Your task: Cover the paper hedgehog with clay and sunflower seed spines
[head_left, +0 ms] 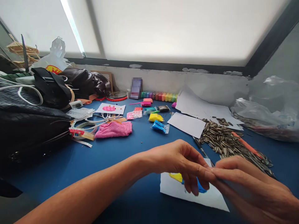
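Note:
My left hand [187, 163] reaches in from the left over a white sheet of paper [196, 198], its fingers curled and thumb and index pinched. My right hand [249, 183] meets it from the right, the fingertips of both hands touching above the paper. Whatever is pinched between them, if anything, is hidden or too small to name. On the sheet under my hands lie a patch of yellow clay [175, 177] and a patch of blue clay [201, 185], partly covered by my left fingers.
Sunflower seeds [217, 140] form a heap at right, with an orange tool [246, 144] on it and a pen [199, 146] beside it. Packets of yellow [156, 117] and blue clay [159, 126] lie mid-table. A pink cloth [114, 129] and black bag [35, 137] are left.

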{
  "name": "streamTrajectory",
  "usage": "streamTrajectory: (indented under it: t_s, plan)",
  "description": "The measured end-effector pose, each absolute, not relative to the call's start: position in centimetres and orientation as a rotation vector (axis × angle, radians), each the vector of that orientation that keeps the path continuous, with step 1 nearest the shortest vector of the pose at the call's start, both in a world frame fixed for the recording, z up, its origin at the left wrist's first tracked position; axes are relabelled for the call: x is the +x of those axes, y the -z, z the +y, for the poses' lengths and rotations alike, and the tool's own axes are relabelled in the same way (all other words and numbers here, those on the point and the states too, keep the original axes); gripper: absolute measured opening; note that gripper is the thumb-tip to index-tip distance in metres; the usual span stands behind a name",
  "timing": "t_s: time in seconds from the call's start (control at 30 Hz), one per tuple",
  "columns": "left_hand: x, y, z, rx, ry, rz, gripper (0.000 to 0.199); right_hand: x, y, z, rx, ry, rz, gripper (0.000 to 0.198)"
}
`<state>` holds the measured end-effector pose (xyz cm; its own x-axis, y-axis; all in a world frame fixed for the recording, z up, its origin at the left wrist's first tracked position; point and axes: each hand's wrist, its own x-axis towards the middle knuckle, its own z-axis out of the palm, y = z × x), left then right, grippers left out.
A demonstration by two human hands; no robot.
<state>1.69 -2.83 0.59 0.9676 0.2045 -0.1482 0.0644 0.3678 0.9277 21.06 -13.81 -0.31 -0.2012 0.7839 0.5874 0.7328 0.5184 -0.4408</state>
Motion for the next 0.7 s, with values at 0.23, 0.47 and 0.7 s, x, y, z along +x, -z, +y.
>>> streamTrajectory:
  t_s: [0.23, 0.47, 0.7]
  plan:
    - [1.59, -0.46, -2.69, 1.178, -0.060, 0.275, 0.042, 21.48, 0.34, -13.79, -1.127, -0.253, -2.072, 0.032]
    - [1.46, -0.67, -2.57, 1.199, 0.003, 0.270, 0.044, 21.37, 0.44, -13.79, -1.106, -0.292, -2.119, 0.029]
    - [1.06, -0.98, -2.02, 1.380, -0.036, 0.378, 0.028, 21.76, 0.31, -13.65, -1.324, -0.207, -2.073, 0.005]
